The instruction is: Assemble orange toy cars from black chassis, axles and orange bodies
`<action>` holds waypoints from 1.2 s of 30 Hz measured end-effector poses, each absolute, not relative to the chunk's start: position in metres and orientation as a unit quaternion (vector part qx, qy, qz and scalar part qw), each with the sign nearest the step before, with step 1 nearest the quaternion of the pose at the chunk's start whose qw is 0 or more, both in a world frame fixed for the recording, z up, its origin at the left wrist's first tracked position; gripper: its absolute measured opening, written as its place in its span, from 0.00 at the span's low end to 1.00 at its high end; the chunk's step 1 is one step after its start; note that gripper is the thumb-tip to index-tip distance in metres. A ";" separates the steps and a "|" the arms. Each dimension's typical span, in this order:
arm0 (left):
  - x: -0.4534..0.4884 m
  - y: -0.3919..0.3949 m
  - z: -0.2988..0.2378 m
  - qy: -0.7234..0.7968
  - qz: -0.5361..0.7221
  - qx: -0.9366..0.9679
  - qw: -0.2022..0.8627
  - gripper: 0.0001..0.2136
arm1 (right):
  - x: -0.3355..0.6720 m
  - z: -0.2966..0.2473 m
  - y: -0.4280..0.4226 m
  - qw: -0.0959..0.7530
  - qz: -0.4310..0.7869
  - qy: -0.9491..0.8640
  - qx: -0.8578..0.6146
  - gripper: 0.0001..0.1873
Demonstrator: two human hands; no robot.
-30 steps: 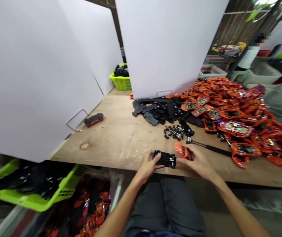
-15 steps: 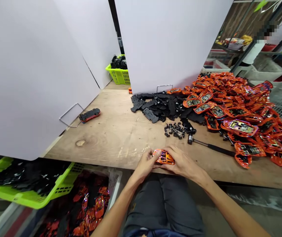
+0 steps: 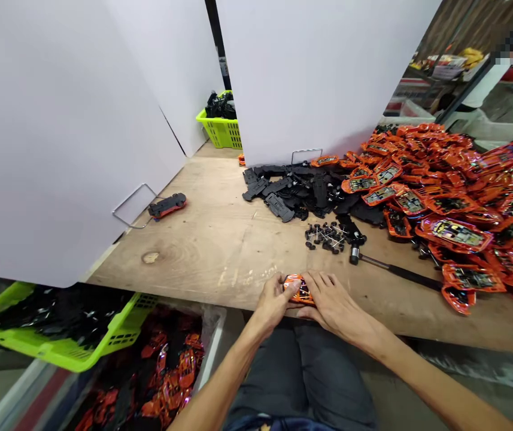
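An orange toy car (image 3: 300,290) sits at the table's front edge between my two hands. My left hand (image 3: 275,297) grips its left end, thumb across the top. My right hand (image 3: 330,299) lies over the car's right end, fingers pressed on it and covering that part. To the right of my hands lies a hammer (image 3: 397,273) with a black handle. Beyond the car is a small heap of wheel axles (image 3: 327,236), and behind that a pile of black car bases (image 3: 283,188).
A large heap of orange car bodies (image 3: 454,179) covers the table's right side. One upside-down car (image 3: 167,205) lies at left beside a wire stand. White panels (image 3: 319,72) rise behind. A green basket (image 3: 58,356) of black parts hangs below the left edge; another green basket (image 3: 222,133) stands behind.
My right hand has shifted from holding the car's side to lying over its right end, hiding more of it. My left hand keeps its grip. The view has moved slightly.
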State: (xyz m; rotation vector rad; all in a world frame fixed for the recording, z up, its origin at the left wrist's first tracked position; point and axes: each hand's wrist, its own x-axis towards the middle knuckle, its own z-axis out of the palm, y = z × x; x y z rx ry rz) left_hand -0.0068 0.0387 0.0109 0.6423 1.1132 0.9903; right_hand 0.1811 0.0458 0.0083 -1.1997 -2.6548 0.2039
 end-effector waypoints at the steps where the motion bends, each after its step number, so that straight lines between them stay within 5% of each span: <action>1: -0.006 0.038 0.011 0.494 0.450 0.283 0.688 0.26 | 0.185 0.013 0.047 0.116 0.099 -0.902 -0.404 0.39; 6: -0.010 0.037 0.017 0.443 0.485 0.359 0.664 0.20 | 0.212 0.032 0.050 0.268 0.338 -0.762 -0.483 0.25; 10: -0.007 0.045 0.021 0.401 0.394 0.532 0.633 0.14 | 0.229 0.027 0.042 0.358 0.453 -0.649 -0.496 0.20; 25: 0.016 0.047 0.018 0.408 0.291 0.776 0.383 0.13 | 0.237 0.006 0.041 0.398 0.503 -0.598 -0.481 0.14; 31: 0.044 0.053 0.011 0.455 0.215 0.853 0.136 0.12 | 0.235 -0.005 0.037 0.428 0.464 -0.563 -0.534 0.19; 36: 0.046 0.048 0.001 0.467 0.286 0.825 0.139 0.10 | 0.227 -0.003 0.028 0.462 0.358 -0.554 -0.593 0.15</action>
